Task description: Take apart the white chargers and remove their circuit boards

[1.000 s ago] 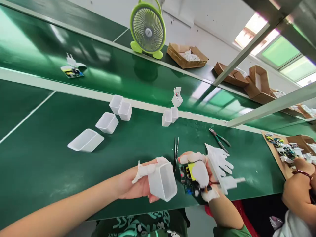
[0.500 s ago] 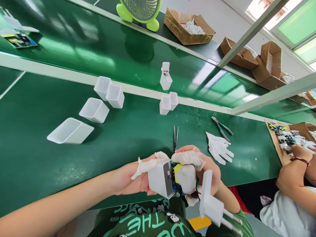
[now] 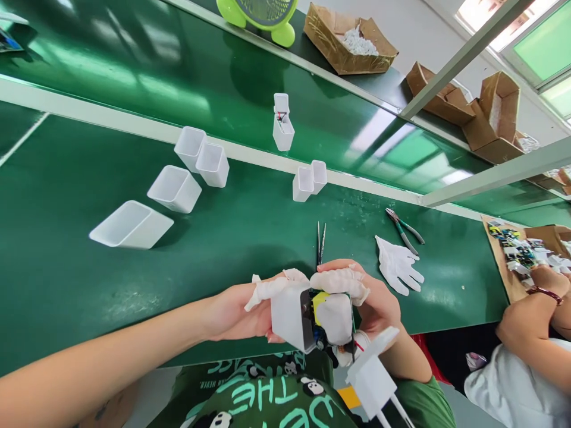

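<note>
Near the table's front edge, my left hand (image 3: 250, 309) is closed around a white plastic case (image 3: 289, 318) whose open end faces right. My right hand (image 3: 377, 300) grips a circuit board (image 3: 335, 318) with a yellow part and a big white lump on it. The board's left end sits at the mouth of the case, partly inside. From its right side, wires lead to a white plug cover (image 3: 373, 377) with two pins, which hangs loose below my right hand. White wraps cover some fingers of both hands. Tweezers (image 3: 320, 244) lie just beyond my right fingertips.
Several empty white cases (image 3: 175, 189) stand at left and mid-table. One case with wires (image 3: 283, 128) sits behind the white rail. Pliers (image 3: 404, 230) and a white glove (image 3: 398, 264) lie at right. Cardboard boxes (image 3: 350, 44) and a green fan (image 3: 263, 15) fill the shelf. A co-worker's hand (image 3: 548, 279) is far right.
The board has gone slightly farther into the case. The plug cover has tilted and swung lower. The view has shifted slightly.
</note>
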A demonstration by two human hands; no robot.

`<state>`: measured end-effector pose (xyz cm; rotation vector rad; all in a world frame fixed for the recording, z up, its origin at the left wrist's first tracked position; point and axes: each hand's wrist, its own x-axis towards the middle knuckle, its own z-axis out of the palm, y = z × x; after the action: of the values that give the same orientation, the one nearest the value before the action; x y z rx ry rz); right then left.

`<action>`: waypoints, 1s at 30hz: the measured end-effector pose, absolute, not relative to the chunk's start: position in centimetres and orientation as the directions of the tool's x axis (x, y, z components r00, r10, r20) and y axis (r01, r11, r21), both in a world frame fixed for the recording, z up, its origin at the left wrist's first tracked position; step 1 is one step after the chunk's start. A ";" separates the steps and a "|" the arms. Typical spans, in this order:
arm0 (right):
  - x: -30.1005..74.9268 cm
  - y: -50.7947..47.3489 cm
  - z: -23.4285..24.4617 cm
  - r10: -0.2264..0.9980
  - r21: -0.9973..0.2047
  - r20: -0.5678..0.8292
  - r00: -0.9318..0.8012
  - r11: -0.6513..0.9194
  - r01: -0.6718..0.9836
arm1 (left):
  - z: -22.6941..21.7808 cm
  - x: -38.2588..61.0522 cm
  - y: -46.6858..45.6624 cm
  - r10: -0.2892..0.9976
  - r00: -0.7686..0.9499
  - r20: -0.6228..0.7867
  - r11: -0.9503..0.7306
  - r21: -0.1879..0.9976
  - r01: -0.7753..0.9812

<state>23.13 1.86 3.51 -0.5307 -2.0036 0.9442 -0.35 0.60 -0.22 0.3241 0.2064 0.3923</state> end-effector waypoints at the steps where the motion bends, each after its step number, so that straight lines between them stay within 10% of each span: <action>1: 23.1 1.9 3.5 0.649 -0.775 0.510 -0.565 0.631 0.025 | -0.2 -0.4 0.6 0.403 0.906 -0.129 0.872 0.356 -0.337; 30: 23.3 1.3 4.7 0.699 -0.819 0.363 -0.616 0.554 0.147 | 1.1 -0.5 0.9 0.423 0.879 -0.220 0.849 0.436 -0.300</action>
<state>23.26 1.33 4.65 -0.6767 -2.0931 1.0174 -0.46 0.92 1.08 0.4033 0.3174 0.3876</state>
